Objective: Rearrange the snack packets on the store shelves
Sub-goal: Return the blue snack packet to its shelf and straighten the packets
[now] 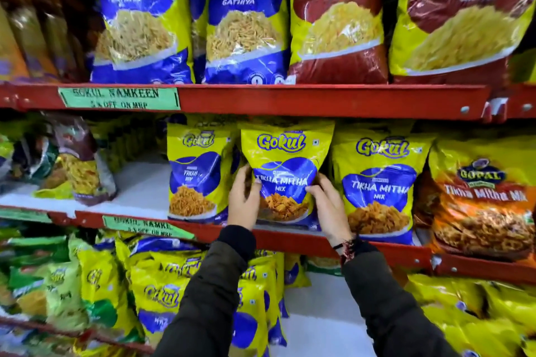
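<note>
A yellow and blue Gokul Tikha Mitha Mix packet (285, 153) stands upright on the middle shelf (290, 236). My left hand (243, 202) grips its left edge and my right hand (329, 206) grips its right edge, thumbs on the front. A matching packet (380, 185) stands just to its right and another Gokul packet (195, 171) to its left, both touching it or nearly so.
An orange Gopal packet (481, 197) fills the far right of the middle shelf. Left of the Gokul row is bare white shelf (139, 182) and a maroon packet (81, 159). Big Nylon packets (243, 17) line the top shelf. Several yellow packets (162, 293) crowd the bottom shelf.
</note>
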Motion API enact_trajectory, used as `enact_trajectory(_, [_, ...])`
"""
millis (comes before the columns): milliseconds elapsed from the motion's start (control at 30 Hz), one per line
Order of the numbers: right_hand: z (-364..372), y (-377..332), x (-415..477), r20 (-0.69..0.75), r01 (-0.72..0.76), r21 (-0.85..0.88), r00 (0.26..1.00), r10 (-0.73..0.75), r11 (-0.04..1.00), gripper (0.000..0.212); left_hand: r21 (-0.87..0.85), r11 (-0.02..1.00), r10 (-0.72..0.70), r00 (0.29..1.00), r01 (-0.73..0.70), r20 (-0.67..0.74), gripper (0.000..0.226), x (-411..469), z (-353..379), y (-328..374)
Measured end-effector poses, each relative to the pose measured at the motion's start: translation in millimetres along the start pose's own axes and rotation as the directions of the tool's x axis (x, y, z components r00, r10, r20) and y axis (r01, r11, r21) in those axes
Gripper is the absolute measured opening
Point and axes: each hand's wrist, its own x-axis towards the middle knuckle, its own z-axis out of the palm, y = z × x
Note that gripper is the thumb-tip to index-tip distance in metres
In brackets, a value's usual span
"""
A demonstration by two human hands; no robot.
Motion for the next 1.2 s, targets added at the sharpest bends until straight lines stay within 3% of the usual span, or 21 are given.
enact_trajectory(100, [6,17,7,-0.026,-0.017,-0.052,1.000,0.016,0.999,0.037,0.045,0.997,-0.064,0.998,0.063,0.007,0.043,0,4,-25])
enact_trajectory(233, [10,12,25,-0.129,0.023,0.029,0.992,-0.019,0.999,0.054,0.005,0.997,-0.078,0.992,0.079,-0.095,0.054,17,3,-16])
enact_trajectory(267, [9,6,32,-0.164,0.058,0.059,0.985,-0.048,0.997,0.052,-0.008,0.997,-0.072,0.992,0.071,-0.108,0.055,27,3,-9])
enact_trajectory(367, [7,-14,54,-0.238,0.128,0.070,0.965,-0.108,0.989,0.014,-0.079,0.993,-0.093,0.994,0.088,-0.063,0.045,62,0,13])
enact_trajectory(433, [4,-23,63,-0.278,0.150,0.040,0.951,-0.134,0.988,0.012,-0.181,0.975,-0.132,0.991,0.130,0.001,0.033,79,-1,22])
enact_trajectory(500, [0,-26,69,-0.303,0.176,-0.012,0.938,-0.171,0.984,0.015,-0.211,0.972,-0.107,0.994,0.100,-0.021,0.028,88,-3,29])
enact_trajectory(567, [-2,-31,74,-0.321,0.186,-0.073,0.926,-0.200,0.980,0.020,-0.154,0.988,-0.038,0.996,0.026,-0.077,0.039,93,-6,30])
enact_trajectory(667, [-4,-39,87,-0.380,0.182,-0.249,0.885,-0.269,0.951,0.026,0.059,0.995,0.082,0.988,-0.075,-0.129,0.035,102,-5,33])
enact_trajectory(767, [-2,-44,97,-0.358,0.107,-0.485,0.881,-0.309,0.868,0.038,0.364,0.930,0.088,0.993,-0.055,-0.074,0.032,112,4,40])
enact_trajectory(833, [-2,-42,103,-0.345,0.089,-0.558,0.879,-0.328,0.825,0.039,0.475,0.877,0.094,0.995,-0.066,-0.037,0.028,115,11,40])
enact_trajectory(933, [-2,-37,107,-0.365,0.072,-0.573,0.869,-0.333,0.817,0.038,0.496,0.866,0.080,0.997,-0.063,-0.014,0.028,115,17,37])
enact_trajectory(1133, [-11,-45,94,-0.346,0.071,-0.514,0.895,-0.283,0.855,0.040,0.486,0.870,-0.045,0.995,0.081,-0.085,0.043,108,6,34])
enact_trajectory(1200, [-13,-43,80,-0.386,0.114,-0.508,0.856,-0.344,0.854,0.037,0.461,0.885,-0.021,0.993,0.073,-0.116,0.046,96,1,34])
